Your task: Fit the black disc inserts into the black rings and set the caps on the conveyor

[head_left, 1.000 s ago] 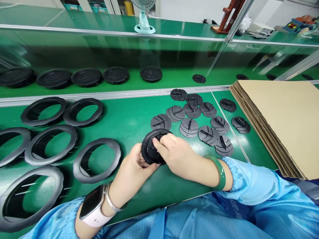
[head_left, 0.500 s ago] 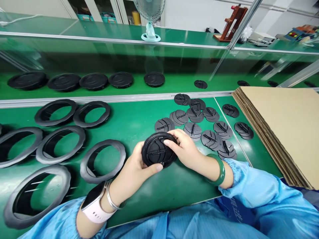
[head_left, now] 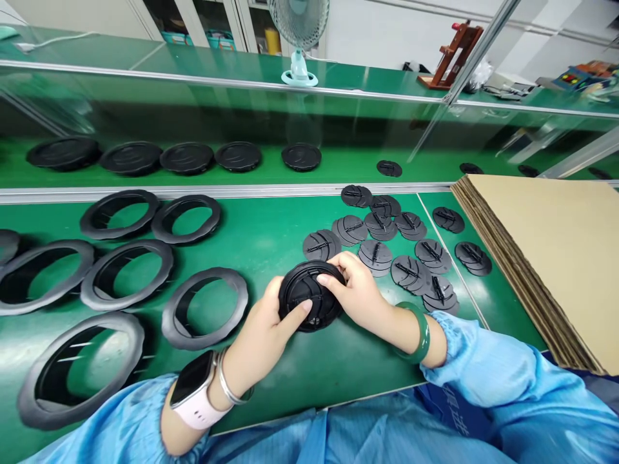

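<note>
Holding a round black piece (head_left: 296, 283) between both hands over the green tabletop (head_left: 333, 364), not showing plainly any gap or contact beneath. Curling the left hand (head_left: 265, 322) closely around the left rim, reaching its thumb inward across the lower part of the face. Bending the right hand (head_left: 358, 290) around the upper-right rim, laying its thumb just inside that edge and hiding the remaining fingers partly behind. Closing both hands only down to the thickness of the piece, not showing how firmly. Lying to the right of the left palm and to the left of the right one, so placing neither hand nearer; presenting a round outline without any long axis, tilting the face up toward the near side. Spacing the two grips along a slant from lower left to upper right. Having a fanned disc stack (head_left: 322, 245) just beyond the far rim and another fanned stack (head_left: 375, 258) just past the right knuckles. Having a black ring (head_left: 170, 316) near the left hand, on its outer side. Showing green surface toward the front edge (head_left: 372, 397), and again between ring and discs, running back to a metal rail (head_left: 251, 191). Leaving a cardboard stack (head_left: 546, 245) well apart at the right.
</note>
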`<act>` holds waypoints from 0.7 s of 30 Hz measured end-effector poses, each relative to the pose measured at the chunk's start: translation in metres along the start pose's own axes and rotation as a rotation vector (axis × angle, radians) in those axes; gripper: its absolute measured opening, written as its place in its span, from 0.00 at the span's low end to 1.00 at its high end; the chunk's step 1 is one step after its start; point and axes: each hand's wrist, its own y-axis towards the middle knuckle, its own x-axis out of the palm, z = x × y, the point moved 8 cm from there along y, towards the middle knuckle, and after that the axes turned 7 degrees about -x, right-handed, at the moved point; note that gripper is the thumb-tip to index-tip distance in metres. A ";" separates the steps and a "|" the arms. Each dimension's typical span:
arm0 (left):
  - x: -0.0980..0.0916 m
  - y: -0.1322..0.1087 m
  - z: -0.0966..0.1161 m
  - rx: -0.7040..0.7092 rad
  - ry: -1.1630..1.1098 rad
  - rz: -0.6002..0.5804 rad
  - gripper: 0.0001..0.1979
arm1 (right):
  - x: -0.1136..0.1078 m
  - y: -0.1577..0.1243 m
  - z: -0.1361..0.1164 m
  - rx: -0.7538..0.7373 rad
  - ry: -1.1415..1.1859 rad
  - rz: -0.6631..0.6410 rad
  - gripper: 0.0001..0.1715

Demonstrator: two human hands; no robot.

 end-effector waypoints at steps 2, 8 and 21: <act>0.000 -0.001 0.001 0.003 -0.004 0.004 0.17 | 0.000 0.000 0.001 0.010 0.002 0.001 0.07; 0.002 -0.005 0.002 -0.018 -0.014 -0.009 0.16 | -0.002 -0.001 0.001 0.035 0.017 -0.013 0.10; 0.002 -0.007 -0.001 -0.054 -0.136 -0.032 0.14 | 0.019 -0.010 0.003 0.198 0.146 -0.360 0.25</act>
